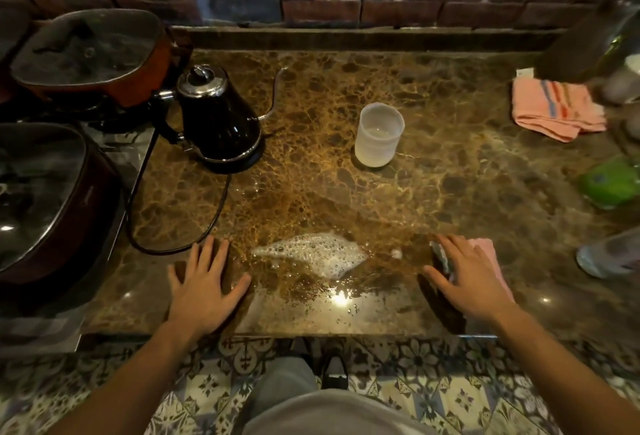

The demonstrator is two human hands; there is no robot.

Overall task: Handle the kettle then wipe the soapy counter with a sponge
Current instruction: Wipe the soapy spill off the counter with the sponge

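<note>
A black gooseneck kettle (218, 116) stands on its base at the back left of the brown marble counter (433, 175), its cord looping toward the front. A white soapy foam patch (311, 254) lies near the front edge. My left hand (204, 285) rests flat on the counter just left of the foam, fingers spread, holding nothing. My right hand (467, 279) lies over a sponge (441, 256) that sits on a pink cloth (491, 261), right of the foam; most of the sponge is hidden under the fingers.
A frosted plastic cup (378, 135) stands mid-counter. A pink striped towel (557, 109) and a green object (611, 183) lie at the right. Two lidded pans (90, 54) (45, 192) sit at the left. A brick wall backs the counter.
</note>
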